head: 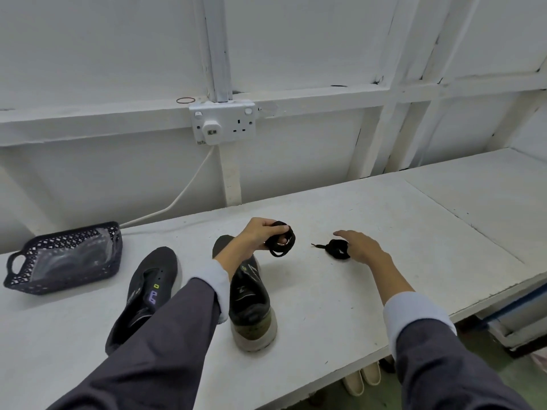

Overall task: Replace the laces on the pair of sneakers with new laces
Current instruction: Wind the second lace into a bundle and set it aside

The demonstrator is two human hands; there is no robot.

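Two dark sneakers without laces stand on the white table: the left sneaker (148, 288) and the right sneaker (251, 303), partly hidden by my left forearm. My left hand (257, 236) holds a coiled black lace (282, 241) above the table, fingers curled round it. A second bundled black lace (336, 249) lies on the table to the right, one tip sticking out leftward. My right hand (361, 245) reaches over that bundle with fingers extended, touching its right side.
A dark perforated basket (20, 276) holding clear plastic packets sits at the table's far left. A wall socket (223, 122) with a plugged-in white cable is on the wall behind. The table's front edge (488, 300) runs diagonally at the right.
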